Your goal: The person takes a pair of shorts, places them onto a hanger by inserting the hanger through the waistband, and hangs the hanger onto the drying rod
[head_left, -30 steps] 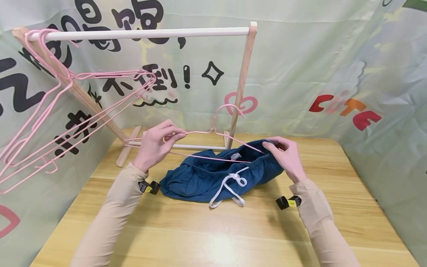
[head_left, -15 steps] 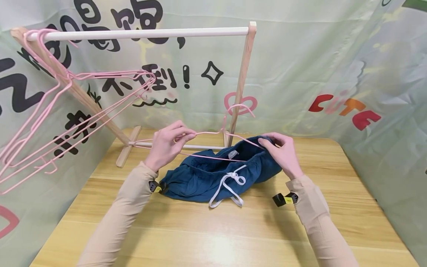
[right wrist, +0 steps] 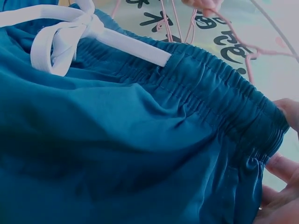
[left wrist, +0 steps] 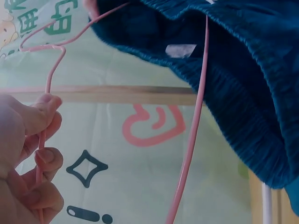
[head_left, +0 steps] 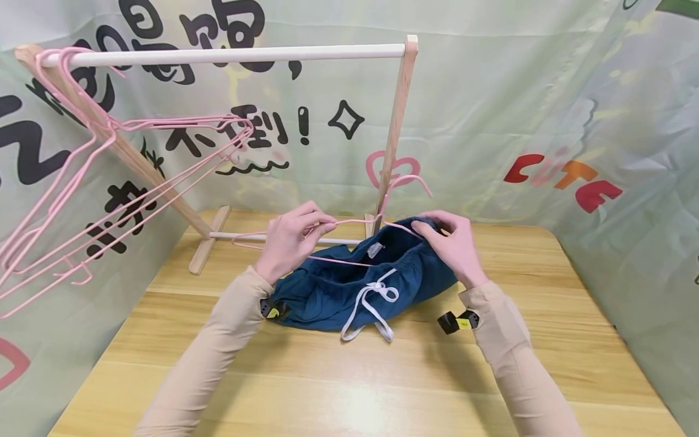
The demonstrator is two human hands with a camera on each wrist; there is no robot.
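My left hand (head_left: 297, 238) pinches the upper arm of a pink clothes hanger (left wrist: 190, 158), its fingers wrapped round the wire in the left wrist view. The hanger's right end runs inside the waist opening of the blue drawstring shorts (head_left: 360, 297); that end is hidden by the cloth. With thumb and fingers my right hand (head_left: 450, 243) grips the right side of the elastic waistband (right wrist: 233, 100). A white drawstring (right wrist: 86, 28) is tied in a bow at the front. A pale label (left wrist: 181, 50) shows inside the waist.
Behind the shorts stands a wooden rack with a white top rail (head_left: 229, 56). Several pink hangers (head_left: 117, 124) hang at its left end. The wooden table (head_left: 349, 382) is enclosed by a printed cloth backdrop (head_left: 491, 91).
My left hand has moved right, pushing the hanger farther into the waist opening, and the hook shifted right with it. My right hand has come slightly left with the waistband.
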